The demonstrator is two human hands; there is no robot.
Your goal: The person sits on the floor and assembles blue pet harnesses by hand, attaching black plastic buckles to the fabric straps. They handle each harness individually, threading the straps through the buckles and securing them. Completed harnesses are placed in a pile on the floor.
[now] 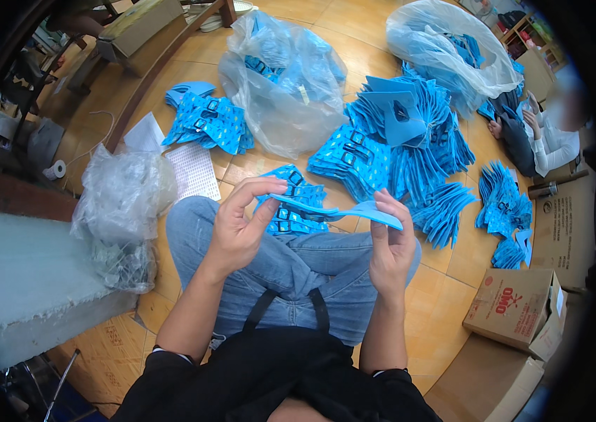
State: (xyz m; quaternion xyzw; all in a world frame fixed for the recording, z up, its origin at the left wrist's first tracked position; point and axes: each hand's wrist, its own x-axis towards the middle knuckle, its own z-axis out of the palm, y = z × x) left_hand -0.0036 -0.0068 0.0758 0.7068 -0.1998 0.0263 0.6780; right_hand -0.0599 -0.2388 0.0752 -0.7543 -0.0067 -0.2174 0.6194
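Observation:
Over my crossed legs, a thin blue sheet piece (367,212) is stretched out nearly edge-on between my hands; its exact kind does not show. My left hand (239,226) pinches its left end between thumb and fingers. At the wider, curved right end, my right hand (391,243) grips it with the thumb below and fingers on top. Just beyond and partly behind it lies a stack of blue patterned pieces with black buckles (296,188). Farther off is another buckled stack (350,158), touching a large tied bundle of plain blue pieces (417,119).
Clear plastic bags of blue pieces (277,105) stand ahead, beside another patterned stack (212,121). At left are crumpled plastic bags (125,193) and a printed sheet (194,172). Cardboard boxes (512,306) line the right. A seated person (554,144) handles something at far right.

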